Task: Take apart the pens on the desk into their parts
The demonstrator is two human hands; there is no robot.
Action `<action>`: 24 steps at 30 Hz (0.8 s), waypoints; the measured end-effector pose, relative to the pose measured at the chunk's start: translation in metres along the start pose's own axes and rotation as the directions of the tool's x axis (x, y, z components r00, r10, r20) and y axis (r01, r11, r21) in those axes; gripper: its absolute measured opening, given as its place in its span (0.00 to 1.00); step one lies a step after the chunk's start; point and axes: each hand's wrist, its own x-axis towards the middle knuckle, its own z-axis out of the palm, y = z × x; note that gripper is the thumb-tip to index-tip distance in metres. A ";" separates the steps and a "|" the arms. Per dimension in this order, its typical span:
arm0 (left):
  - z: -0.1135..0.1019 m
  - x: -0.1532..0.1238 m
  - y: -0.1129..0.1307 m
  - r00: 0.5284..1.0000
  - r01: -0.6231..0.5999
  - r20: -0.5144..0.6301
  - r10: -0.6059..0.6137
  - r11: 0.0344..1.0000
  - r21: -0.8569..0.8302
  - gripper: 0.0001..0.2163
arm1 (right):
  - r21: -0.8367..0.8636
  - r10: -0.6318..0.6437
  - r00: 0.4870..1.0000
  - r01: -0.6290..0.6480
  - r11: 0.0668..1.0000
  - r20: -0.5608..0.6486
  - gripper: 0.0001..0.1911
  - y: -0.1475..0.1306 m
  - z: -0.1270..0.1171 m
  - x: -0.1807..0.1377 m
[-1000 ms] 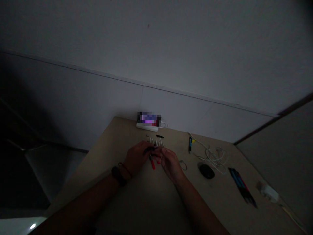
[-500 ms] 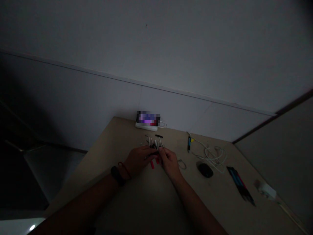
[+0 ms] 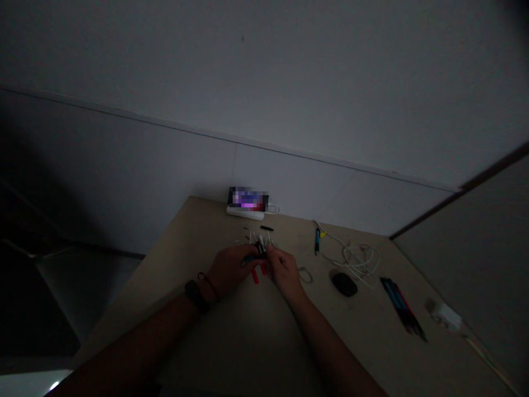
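Note:
In the dim light, my left hand [image 3: 231,267] and my right hand [image 3: 285,271] meet above the table, both with closed fingers. Between them is a dark slender piece [image 3: 259,256], with a bluish part by the left fingers; both hands grip it, and the fingers hide much of its shape. Two red strips [image 3: 255,275] lie just below the fingers. Beyond the fingertips are several thin white sticks [image 3: 250,237] and small dark parts. A short black piece [image 3: 266,228] lies farther back.
A lit phone [image 3: 248,199] leans at the wall on a white block [image 3: 245,213]. To the right are a blue-and-black pen [image 3: 317,241], a coiled white cable [image 3: 359,263], a black mouse [image 3: 344,284], a bundle of pens [image 3: 401,306] and a white plug [image 3: 448,318].
The view has shifted slightly. My left fingers have moved a little, and more of the dark piece and its bluish part shows between the hands.

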 end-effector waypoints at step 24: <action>0.000 0.000 -0.001 0.996 0.005 0.087 -0.001 0.999 -0.052 0.14 | 0.184 0.045 0.991 -0.069 0.981 0.127 0.30 0.004 0.000 -0.002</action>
